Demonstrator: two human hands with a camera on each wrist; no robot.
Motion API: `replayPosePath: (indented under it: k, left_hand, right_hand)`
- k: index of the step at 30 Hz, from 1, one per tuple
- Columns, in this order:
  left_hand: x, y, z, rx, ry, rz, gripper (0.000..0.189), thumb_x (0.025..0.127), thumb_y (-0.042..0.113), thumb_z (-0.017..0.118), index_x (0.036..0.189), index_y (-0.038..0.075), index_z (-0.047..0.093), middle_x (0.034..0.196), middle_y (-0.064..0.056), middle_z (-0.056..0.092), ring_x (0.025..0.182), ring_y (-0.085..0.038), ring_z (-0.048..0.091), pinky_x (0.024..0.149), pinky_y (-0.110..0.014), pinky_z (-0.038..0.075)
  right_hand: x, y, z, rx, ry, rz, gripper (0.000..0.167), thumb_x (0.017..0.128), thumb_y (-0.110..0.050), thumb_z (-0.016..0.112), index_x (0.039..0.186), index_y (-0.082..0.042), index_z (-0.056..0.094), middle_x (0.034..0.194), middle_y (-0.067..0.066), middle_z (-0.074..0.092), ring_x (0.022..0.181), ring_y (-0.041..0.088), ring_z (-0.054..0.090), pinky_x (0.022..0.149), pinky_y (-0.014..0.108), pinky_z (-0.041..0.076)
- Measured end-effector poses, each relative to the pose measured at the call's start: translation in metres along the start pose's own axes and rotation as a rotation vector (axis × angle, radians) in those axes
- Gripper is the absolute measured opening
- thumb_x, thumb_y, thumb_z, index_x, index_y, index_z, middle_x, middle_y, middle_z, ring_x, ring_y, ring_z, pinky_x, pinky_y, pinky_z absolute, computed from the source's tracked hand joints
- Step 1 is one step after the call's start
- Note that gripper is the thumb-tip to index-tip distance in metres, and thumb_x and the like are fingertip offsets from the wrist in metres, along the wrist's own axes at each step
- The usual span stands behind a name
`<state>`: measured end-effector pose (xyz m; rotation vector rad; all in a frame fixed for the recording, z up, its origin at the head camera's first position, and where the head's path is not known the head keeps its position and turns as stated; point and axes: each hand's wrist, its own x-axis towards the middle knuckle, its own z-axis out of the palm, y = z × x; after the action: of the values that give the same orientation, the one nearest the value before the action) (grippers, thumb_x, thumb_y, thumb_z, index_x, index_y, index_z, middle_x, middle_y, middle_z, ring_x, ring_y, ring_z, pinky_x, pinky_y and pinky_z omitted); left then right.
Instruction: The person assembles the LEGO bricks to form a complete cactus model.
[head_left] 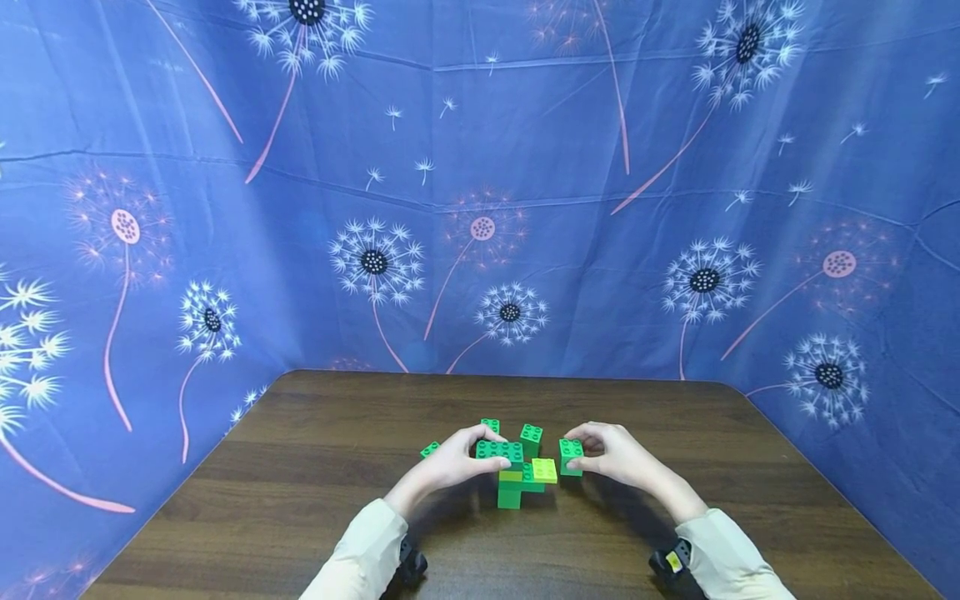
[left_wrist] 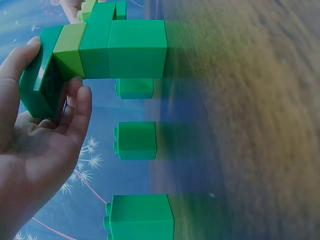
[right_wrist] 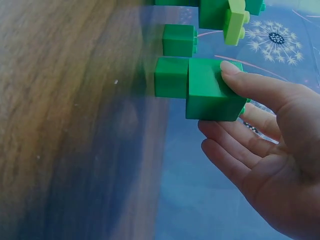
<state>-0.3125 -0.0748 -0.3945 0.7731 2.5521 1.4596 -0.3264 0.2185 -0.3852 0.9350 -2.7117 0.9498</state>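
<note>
My left hand (head_left: 452, 460) grips the long green top brick (head_left: 495, 451) of a small toy-brick build, thumb on the near side. Beneath that brick come a lime brick (left_wrist: 69, 51) and more green ones, down to a green bottom brick (head_left: 509, 498). A lime plate-like brick (head_left: 544, 471) juts out on the build's right. To the right, apart from the build, my right hand (head_left: 621, 457) pinches a green two-by-two brick (right_wrist: 212, 92) between thumb and fingers. This brick appears raised off the table. Its far side is hidden by the fingers.
Loose green bricks stand behind the build: one (head_left: 531, 437) at centre right, one (head_left: 490, 424) further left, and one (head_left: 430, 449) beyond my left hand. The brown wooden table (head_left: 315, 467) ends at a blue dandelion-print cloth (head_left: 450, 275) at the back and sides.
</note>
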Motion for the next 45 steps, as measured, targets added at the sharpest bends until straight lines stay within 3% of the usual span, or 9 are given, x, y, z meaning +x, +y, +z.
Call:
replayPosePath:
  k: [13, 19, 25, 31, 38, 45]
  left_hand:
    - [0.001, -0.003, -0.002, -0.042, -0.010, 0.022, 0.029, 0.085, 0.028, 0.070, 0.109, 0.015, 0.062, 0.092, 0.000, 0.062, 0.082, -0.009, 0.054, 0.074, -0.025, 0.044]
    - [-0.003, 0.003, -0.004, -0.040, -0.014, 0.010, 0.028, 0.085, 0.027, 0.069, 0.110, 0.015, 0.062, 0.094, 0.000, 0.062, 0.084, -0.009, 0.053, 0.076, -0.027, 0.044]
    - [0.001, -0.003, -0.002, -0.035, -0.006, 0.009, 0.028, 0.086, 0.026, 0.069, 0.110, 0.016, 0.062, 0.095, 0.001, 0.062, 0.084, -0.008, 0.053, 0.076, -0.026, 0.044]
    - [0.002, -0.003, -0.002, -0.014, 0.000, 0.015, 0.028, 0.086, 0.021, 0.068, 0.111, 0.011, 0.061, 0.097, -0.001, 0.062, 0.086, -0.011, 0.051, 0.077, -0.029, 0.044]
    - [0.000, -0.003, -0.002, -0.011, -0.003, 0.008, 0.027, 0.087, 0.027, 0.067, 0.111, 0.017, 0.061, 0.100, 0.002, 0.061, 0.090, -0.009, 0.051, 0.079, -0.028, 0.043]
    - [0.001, -0.003, -0.002, -0.020, -0.011, 0.018, 0.026, 0.087, 0.022, 0.067, 0.111, 0.012, 0.062, 0.099, -0.001, 0.062, 0.088, -0.010, 0.050, 0.078, -0.027, 0.043]
  right_hand:
    - [0.000, -0.007, -0.008, 0.010, 0.057, -0.071, 0.037, 0.078, -0.023, 0.076, 0.107, -0.004, 0.065, 0.094, 0.002, 0.068, 0.082, 0.008, 0.063, 0.076, 0.030, 0.053]
    - [-0.001, -0.013, -0.012, -0.021, 0.072, -0.074, 0.037, 0.078, -0.025, 0.076, 0.108, -0.006, 0.066, 0.095, 0.000, 0.068, 0.083, 0.009, 0.063, 0.077, 0.030, 0.053]
    - [-0.001, -0.020, -0.016, -0.022, 0.079, -0.077, 0.036, 0.080, -0.027, 0.074, 0.108, -0.007, 0.066, 0.096, 0.000, 0.068, 0.084, 0.010, 0.063, 0.078, 0.031, 0.052]
    - [-0.001, -0.027, -0.015, -0.016, 0.082, -0.107, 0.035, 0.080, -0.027, 0.074, 0.108, -0.008, 0.066, 0.099, 0.002, 0.068, 0.084, 0.010, 0.064, 0.078, 0.032, 0.052]
    - [-0.001, -0.032, -0.012, -0.021, 0.074, -0.107, 0.036, 0.080, -0.030, 0.074, 0.110, -0.012, 0.066, 0.102, 0.000, 0.068, 0.086, 0.007, 0.062, 0.079, 0.031, 0.052]
    - [-0.001, -0.036, -0.009, 0.010, 0.049, -0.129, 0.035, 0.081, -0.029, 0.073, 0.110, -0.011, 0.065, 0.101, -0.002, 0.068, 0.087, 0.005, 0.062, 0.080, 0.031, 0.052]
